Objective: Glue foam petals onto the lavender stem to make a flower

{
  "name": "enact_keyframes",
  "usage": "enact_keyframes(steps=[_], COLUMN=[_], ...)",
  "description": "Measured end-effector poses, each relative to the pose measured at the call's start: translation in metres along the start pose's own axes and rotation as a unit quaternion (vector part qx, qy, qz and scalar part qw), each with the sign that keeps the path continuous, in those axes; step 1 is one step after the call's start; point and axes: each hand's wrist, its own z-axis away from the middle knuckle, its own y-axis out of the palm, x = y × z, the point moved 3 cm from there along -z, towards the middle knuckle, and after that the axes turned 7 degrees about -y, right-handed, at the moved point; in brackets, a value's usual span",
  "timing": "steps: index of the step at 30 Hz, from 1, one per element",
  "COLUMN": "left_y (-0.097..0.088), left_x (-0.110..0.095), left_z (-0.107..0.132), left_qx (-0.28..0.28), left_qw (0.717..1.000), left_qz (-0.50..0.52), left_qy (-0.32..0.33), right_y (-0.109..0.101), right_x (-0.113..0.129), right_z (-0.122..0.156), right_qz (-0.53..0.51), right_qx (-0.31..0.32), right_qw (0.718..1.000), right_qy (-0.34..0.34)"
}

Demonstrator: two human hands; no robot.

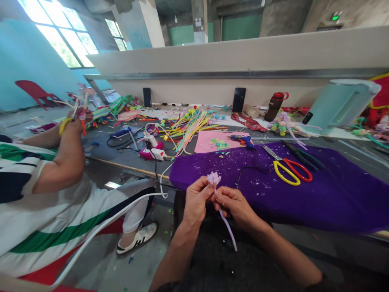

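Between my hands is a pale lilac pipe-cleaner flower [214, 178], its fluffy head pointing up. My left hand [196, 199] pinches it just beneath the head with thumb and fingers. Lower down, my right hand [231, 202] has its fingertips closed on the lilac stem [227, 228], whose loose end hangs down past the table's front edge. Both hands are near the front edge of a purple cloth [304, 202]. Scissors [288, 168] with one yellow and one red handle lie on the cloth to the right, beside dark-handled pliers [304, 156].
A blue glue gun [243, 140] rests by a pink sheet [202, 142] with small clippings. Behind are bundled pipe cleaners [194, 127], a phone [239, 99], a bottle [276, 106] and a kettle [340, 105]. A power strip [153, 153] sits left; a co-worker's arm [65, 154] is beyond.
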Motion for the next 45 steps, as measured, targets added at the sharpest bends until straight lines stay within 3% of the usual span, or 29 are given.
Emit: enact_keyframes(steps=[9, 15, 28, 35, 41, 45], left_y=[-0.004, -0.003, 0.000, -0.007, -0.003, 0.002], left_x=[0.000, -0.006, -0.005, 0.002, 0.009, 0.011], left_z=[-0.003, -0.001, 0.001, -0.004, -0.008, -0.008], left_qx=[-0.030, -0.057, -0.009, -0.052, -0.021, -0.034], left_qw=[0.998, 0.980, 0.982, 0.994, 0.998, 0.994], left_qz=[-0.031, -0.163, -0.181, -0.088, 0.007, 0.058], left_qy=[0.036, 0.100, 0.048, 0.026, -0.064, -0.083], right_y=[0.000, -0.005, -0.009, -0.013, -0.007, -0.006], right_x=[0.003, 0.012, 0.009, 0.006, 0.002, -0.001], right_z=[-0.001, 0.000, 0.000, 0.000, 0.000, 0.000], right_qz=[0.024, 0.122, 0.090, 0.048, 0.018, 0.017], right_qx=[-0.026, -0.074, -0.093, -0.090, -0.055, -0.042], right_qw=[0.999, 0.986, 0.988, 0.993, 0.998, 0.999], right_qy=[-0.027, -0.088, -0.080, -0.060, -0.039, -0.031])
